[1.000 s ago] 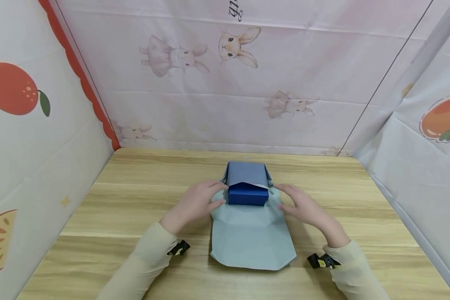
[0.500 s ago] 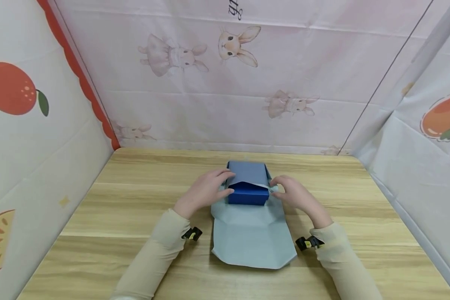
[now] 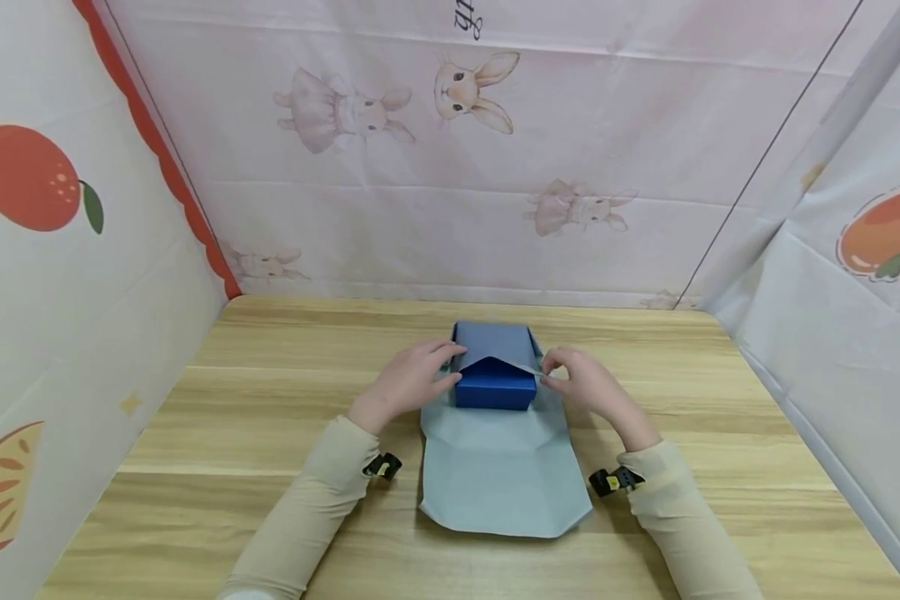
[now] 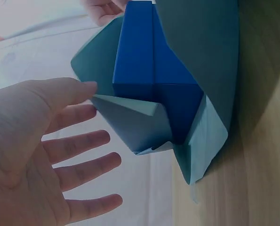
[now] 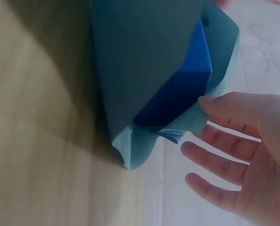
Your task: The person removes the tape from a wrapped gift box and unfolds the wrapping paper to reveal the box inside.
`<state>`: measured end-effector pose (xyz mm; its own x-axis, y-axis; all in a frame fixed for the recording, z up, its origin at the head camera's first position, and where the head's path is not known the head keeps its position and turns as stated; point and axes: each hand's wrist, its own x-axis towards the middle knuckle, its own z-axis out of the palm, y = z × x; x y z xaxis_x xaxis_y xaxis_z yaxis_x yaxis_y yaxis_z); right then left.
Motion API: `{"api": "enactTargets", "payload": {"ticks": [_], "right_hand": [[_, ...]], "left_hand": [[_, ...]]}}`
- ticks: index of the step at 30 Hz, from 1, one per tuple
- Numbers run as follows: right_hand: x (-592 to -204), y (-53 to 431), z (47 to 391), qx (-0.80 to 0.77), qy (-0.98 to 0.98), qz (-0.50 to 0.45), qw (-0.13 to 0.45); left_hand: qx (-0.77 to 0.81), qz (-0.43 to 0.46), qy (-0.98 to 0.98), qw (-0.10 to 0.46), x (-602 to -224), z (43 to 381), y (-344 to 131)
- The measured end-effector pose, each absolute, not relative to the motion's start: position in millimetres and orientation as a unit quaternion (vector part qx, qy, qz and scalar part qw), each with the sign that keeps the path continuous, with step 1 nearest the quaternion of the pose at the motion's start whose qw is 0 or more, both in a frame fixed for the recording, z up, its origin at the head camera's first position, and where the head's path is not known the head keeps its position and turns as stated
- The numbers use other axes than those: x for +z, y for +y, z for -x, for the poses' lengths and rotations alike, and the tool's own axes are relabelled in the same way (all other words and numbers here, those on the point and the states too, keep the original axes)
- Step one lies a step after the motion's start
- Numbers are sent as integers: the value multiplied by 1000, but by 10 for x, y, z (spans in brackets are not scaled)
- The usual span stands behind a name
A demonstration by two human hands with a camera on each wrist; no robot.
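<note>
A dark blue box point(image 3: 495, 394) lies on a sheet of pale blue-green wrapping paper point(image 3: 502, 479), its far part covered by a folded-over flap point(image 3: 492, 343). The flap's near edge bows up off the box. On the left side, my left hand point(image 3: 408, 379) has thumb and index finger apart; in the left wrist view its fingers are spread and fairly straight, the thumb tip at a folded paper corner point(image 4: 135, 117). My right hand point(image 3: 588, 385) pinches the paper at the flap's right corner; in the right wrist view its thumb point(image 5: 224, 106) lies over the paper's edge.
The wooden table point(image 3: 270, 417) carries the paper and box near its middle. A rabbit-printed cloth point(image 3: 420, 208) hangs at the back, with fruit-printed cloths at both sides. Each sleeve carries a small black camera point(image 3: 382, 467) at the wrist.
Both hands have moved inward and slightly away from the body to the box's sides. The right hand has taken hold of the paper's corner. The flap's near edge has risen slightly.
</note>
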<state>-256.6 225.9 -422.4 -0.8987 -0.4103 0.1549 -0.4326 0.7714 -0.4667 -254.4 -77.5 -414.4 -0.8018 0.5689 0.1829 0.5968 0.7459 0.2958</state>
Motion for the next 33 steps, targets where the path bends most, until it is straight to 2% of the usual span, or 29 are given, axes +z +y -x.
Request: {"api": "enactTargets", "payload": {"ticks": [14,25,33], "right_hand": [[-4028,2204,2748,257,-935,-214,120],[-3907,2147,3098,218,-941,-212,148],[-3903,2126,3397,212,-924,-245,202]], "left_hand": [[-206,228,-949,71,-4140,2682,-663],[-211,177,-959,70,-4120,3004,-636],[-220,170,-951,134,-4080,3247,-625]]}}
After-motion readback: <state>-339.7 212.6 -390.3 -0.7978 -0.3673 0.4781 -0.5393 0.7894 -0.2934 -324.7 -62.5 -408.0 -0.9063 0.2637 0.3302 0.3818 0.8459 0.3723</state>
